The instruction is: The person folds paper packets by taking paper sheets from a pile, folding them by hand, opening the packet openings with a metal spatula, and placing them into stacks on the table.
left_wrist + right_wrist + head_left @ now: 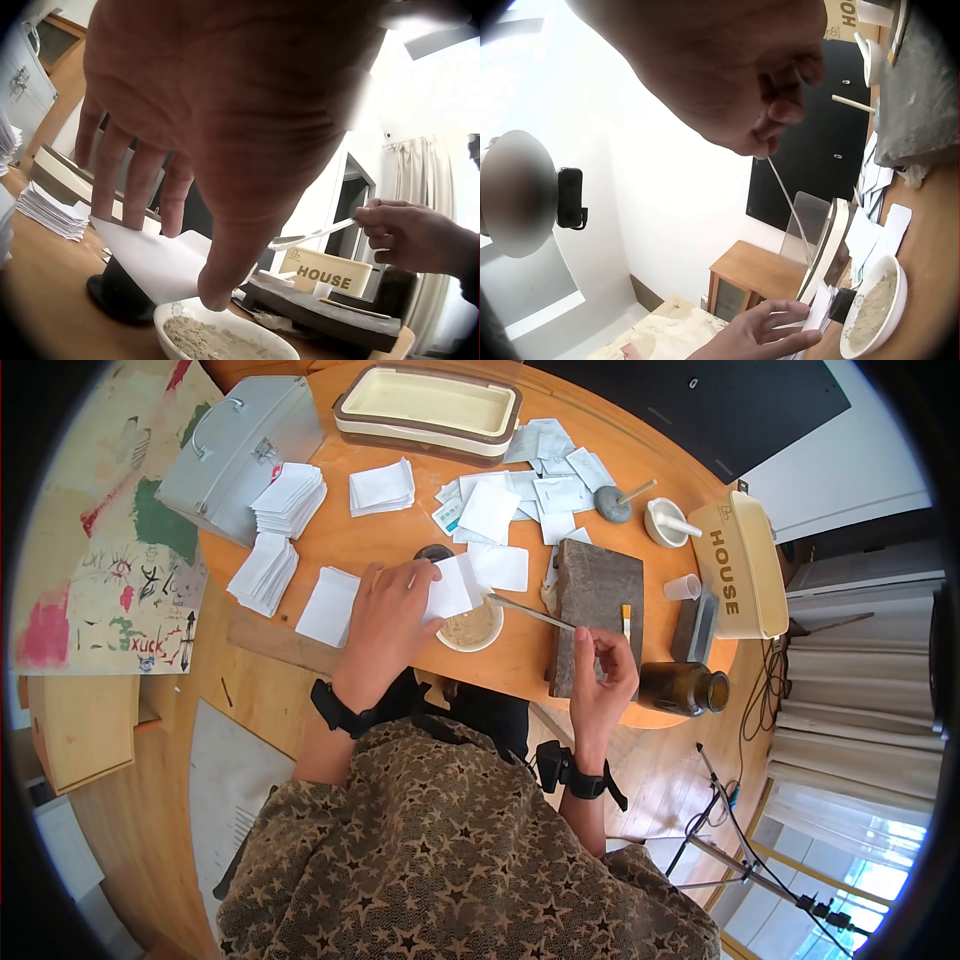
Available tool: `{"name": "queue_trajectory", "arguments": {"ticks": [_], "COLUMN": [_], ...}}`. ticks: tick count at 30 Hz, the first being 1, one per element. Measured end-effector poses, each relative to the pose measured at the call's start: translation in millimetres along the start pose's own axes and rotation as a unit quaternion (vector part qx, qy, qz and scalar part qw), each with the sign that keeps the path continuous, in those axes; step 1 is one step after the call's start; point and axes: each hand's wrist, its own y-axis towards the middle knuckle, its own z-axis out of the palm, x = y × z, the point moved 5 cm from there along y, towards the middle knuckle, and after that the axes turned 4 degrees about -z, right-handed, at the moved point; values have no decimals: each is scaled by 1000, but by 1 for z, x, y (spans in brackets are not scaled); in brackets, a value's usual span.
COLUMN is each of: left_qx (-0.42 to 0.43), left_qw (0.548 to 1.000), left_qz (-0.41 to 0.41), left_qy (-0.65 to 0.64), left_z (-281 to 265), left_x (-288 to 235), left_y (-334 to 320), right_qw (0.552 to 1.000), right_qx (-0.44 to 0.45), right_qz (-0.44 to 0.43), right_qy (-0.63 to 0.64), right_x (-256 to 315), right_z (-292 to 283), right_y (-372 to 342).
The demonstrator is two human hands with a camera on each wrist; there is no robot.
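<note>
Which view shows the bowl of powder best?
The right wrist view: nearly all of the bowl's rim shows, with the powder inside. The left wrist view shows it large, but the frame cuts off its lower part. In the head view, white paper covers part of it.

the cream box (752,565) reads "house"; the painted sheet (112,540) seems to read "xuck".

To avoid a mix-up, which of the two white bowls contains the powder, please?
The bowl nearest the left hand; the other, by the HOUSE box, holds a white pestle.
</note>
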Motion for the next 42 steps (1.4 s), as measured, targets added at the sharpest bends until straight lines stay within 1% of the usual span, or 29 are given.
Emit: {"name": "queue_trajectory", "arguments": {"ticks": [3,5,8,20,23,31,35,42], "left_qx": [-13,-35,-29,-38,-20,-28,-35,-20], "left_qw": [1000,998,998,996,997,996,996,997], "left_qz": [18,44,49,49,43,54,54,55], "left_qy": [-15,-26,-28,-60,-54,-63,-66,-44], "left_z": [1,0,-3,-2,0,0,2,6], "left_x": [-7,-12,-17,-17,-16,-18,-17,-16], "left_y": [-6,-9,-10,-15,-16,-16,-16,-15], "right_qw": [1000,1000,1000,1000,1000,999,1000,1000], "right_qx": [2,7,15,14,12,14,12,11], "right_qz": [-6,-12,-14,-11,-15,-22,-18,-11], "right_qy": [6,5,-1,-4,3,-24,-15,-19], "right_x": [-1,0,2,-4,-4,-6,-6,-5], "right_z": [0,1,3,4,4,3,4,4], "right_y": [0,-1,0,0,0,0,0,1]}}
